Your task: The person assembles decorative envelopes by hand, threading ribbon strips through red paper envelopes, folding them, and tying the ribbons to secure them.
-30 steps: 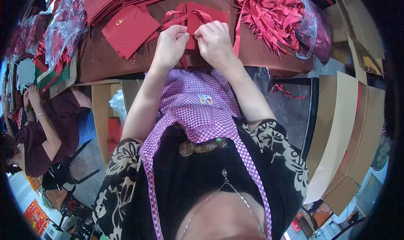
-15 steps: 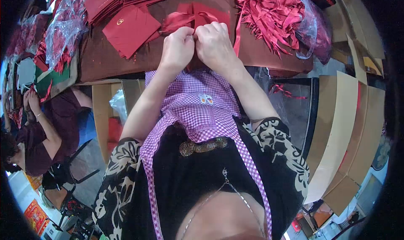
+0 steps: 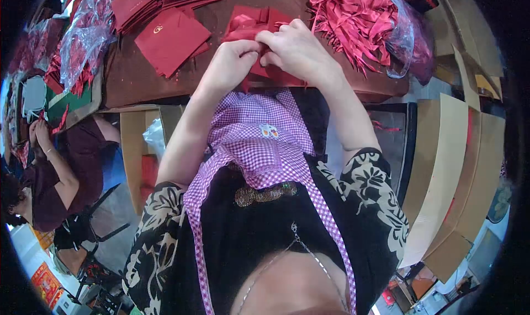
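Observation:
A red paper piece (image 3: 274, 18), like a card sleeve or small bag, lies at the table's near edge under my hands. Red satin ribbon (image 3: 243, 22) loops over its left part. My left hand (image 3: 234, 64) is closed at the ribbon, thumb against the bent fingers. My right hand (image 3: 301, 49) reaches across from the right, its thumb and fingers pinched on the ribbon close to the left fingertips. Both hands cover the spot where the ribbon runs between them, so I cannot see whether it is knotted.
Red cards with a gold emblem (image 3: 172, 39) lie left of my hands, with a thicker stack (image 3: 135, 6) behind. At the right is a heap of red ribbons (image 3: 356, 28) beside a clear plastic bag (image 3: 403, 39). Cardboard boxes (image 3: 441, 171) stand at right. Another person (image 3: 61, 166) sits at left.
My hands have shifted from side by side; the right hand has turned and moved right, its elbow swinging outward. The red paper piece now shows more, its ribbon bunched nearer my fingers.

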`<state>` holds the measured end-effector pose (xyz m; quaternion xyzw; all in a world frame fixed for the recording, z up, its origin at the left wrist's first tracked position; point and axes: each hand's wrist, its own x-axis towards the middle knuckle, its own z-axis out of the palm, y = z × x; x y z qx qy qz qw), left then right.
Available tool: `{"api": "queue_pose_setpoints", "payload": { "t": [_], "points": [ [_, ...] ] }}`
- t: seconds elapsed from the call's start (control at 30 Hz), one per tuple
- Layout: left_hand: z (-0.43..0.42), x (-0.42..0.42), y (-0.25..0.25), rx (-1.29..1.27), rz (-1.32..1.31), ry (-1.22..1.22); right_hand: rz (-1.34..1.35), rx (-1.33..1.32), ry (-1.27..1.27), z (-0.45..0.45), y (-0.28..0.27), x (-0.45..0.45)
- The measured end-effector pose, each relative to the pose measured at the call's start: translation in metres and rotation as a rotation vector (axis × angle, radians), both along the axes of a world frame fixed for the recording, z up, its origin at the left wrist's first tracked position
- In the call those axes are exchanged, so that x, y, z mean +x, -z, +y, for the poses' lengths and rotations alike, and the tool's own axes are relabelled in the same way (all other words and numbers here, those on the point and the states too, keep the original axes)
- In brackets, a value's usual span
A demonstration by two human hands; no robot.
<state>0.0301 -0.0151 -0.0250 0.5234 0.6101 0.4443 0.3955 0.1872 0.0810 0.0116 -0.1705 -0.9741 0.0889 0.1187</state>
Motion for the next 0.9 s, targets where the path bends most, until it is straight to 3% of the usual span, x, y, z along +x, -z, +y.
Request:
{"api": "queue_pose_setpoints", "payload": {
  "t": [0.13, 0.23, 0.3, 0.43, 0.63, 0.67, 0.77, 0.9],
  "points": [
    [-0.002, -0.002, -0.014, -0.071, 0.038, 0.042, 0.030, -0.111, -0.057, 0.006, -0.009, 0.005],
    [-0.002, -0.003, -0.015, 0.099, 0.155, 0.004, 0.006, -0.120, -0.050, 0.003, -0.010, 0.004],
    [-0.001, -0.004, -0.023, 0.067, 0.215, 0.154, 0.008, -0.118, -0.050, 0.002, -0.010, 0.005],
    [0.000, -0.008, -0.011, 0.077, 0.172, 0.188, 0.067, -0.106, -0.064, -0.003, -0.013, 0.008],
    [-0.001, -0.009, 0.008, 0.089, 0.188, -0.031, -0.077, -0.091, -0.047, -0.001, -0.023, 0.015],
    [0.000, -0.018, 0.016, 0.178, 0.298, -0.056, -0.104, -0.061, -0.034, 0.001, -0.022, 0.016],
    [-0.002, -0.029, 0.010, -0.065, -0.034, -0.272, -0.039, -0.066, -0.032, 0.006, -0.019, 0.021],
    [0.000, -0.036, 0.014, -0.115, -0.114, -0.288, 0.037, -0.115, -0.023, 0.007, -0.014, 0.017]
  ]
}}
